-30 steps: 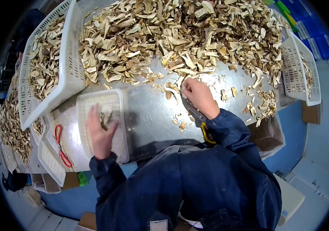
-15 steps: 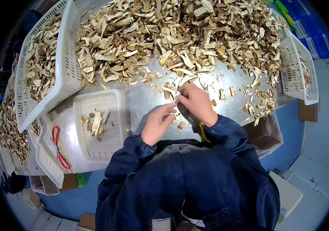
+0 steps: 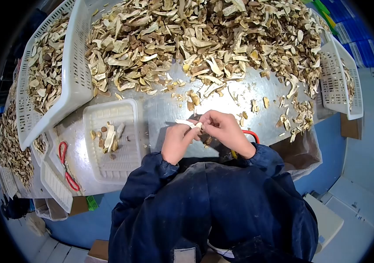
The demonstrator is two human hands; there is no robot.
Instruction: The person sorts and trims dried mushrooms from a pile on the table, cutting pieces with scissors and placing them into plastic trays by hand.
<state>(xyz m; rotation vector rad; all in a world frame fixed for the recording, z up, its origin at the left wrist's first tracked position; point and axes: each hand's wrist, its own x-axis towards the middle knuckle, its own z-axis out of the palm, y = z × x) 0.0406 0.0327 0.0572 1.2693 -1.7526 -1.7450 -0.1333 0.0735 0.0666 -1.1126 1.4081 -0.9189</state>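
Between my hands is a pale, curved dried mushroom slice, held above the metal table. My left hand pinches it from the left, and my right hand has thumb and forefinger closed on its right end. A red and yellow handled tool lies partly hidden beside and under my right hand. To the left, a white plastic tray holds several mushroom pieces. A large heap of dried slices covers the far part of the table.
White perforated baskets with slices stand at the left and right. Red-handled scissors lie left of the tray, near a smaller white tray. A lined box is below the table's right edge. Blue crates are at upper right.
My left hand has moved from the tray to my right hand and closed on the slice. The slice has been lifted off the table, and the tool's red handle has come into view.
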